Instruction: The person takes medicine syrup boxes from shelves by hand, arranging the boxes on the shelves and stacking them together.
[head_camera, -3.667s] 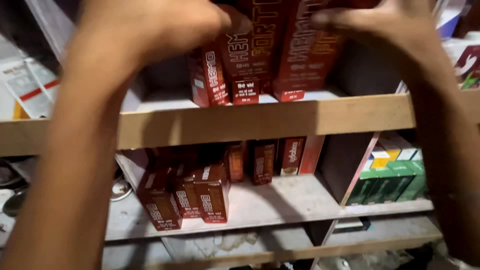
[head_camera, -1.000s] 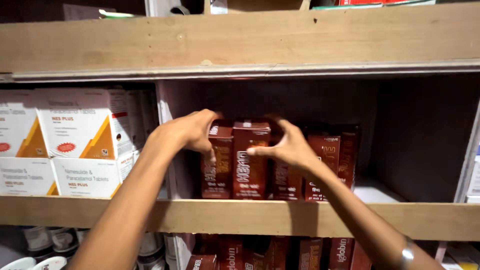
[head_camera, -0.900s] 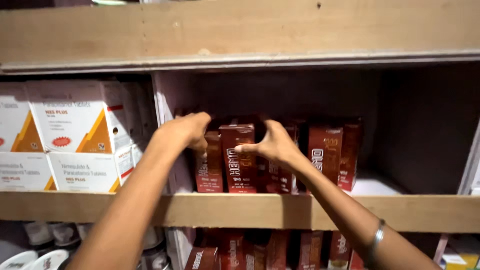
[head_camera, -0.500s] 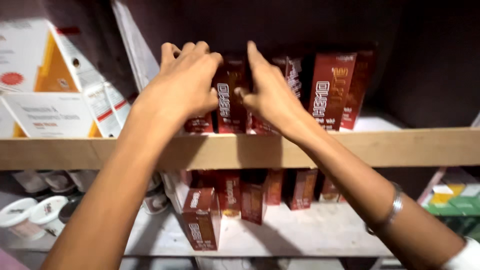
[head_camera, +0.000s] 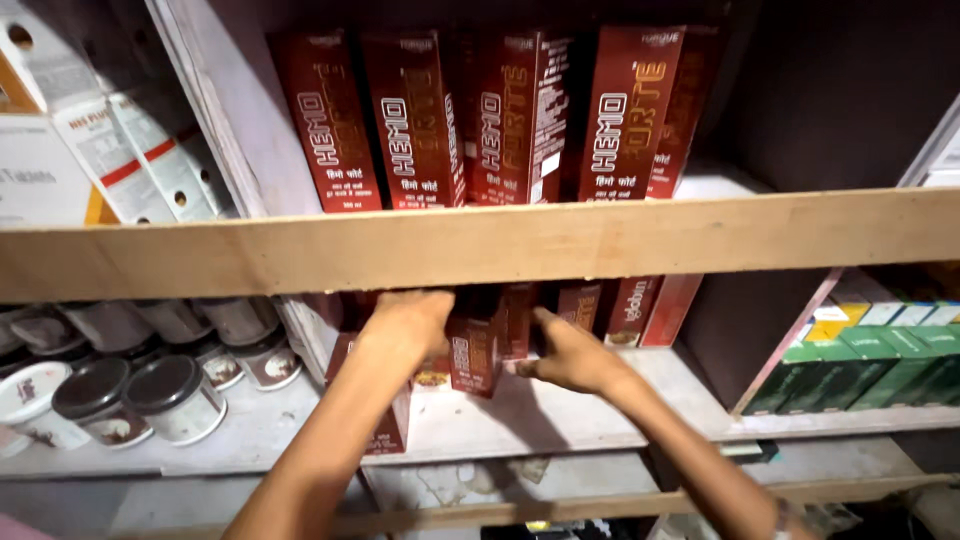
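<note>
From the head camera I see a wooden shelf unit (head_camera: 480, 245), raw plank front, with tall glossy dark red cartons (head_camera: 420, 115) upright on the upper level. On the lower shelf, my left hand (head_camera: 405, 325) curls over the top of a small red carton (head_camera: 473, 355), which stands upright just right of it. My right hand (head_camera: 570, 355) presses flat-fingered against its other side, I think. Dark-lidded jars (head_camera: 175, 395) sit far left.
</note>
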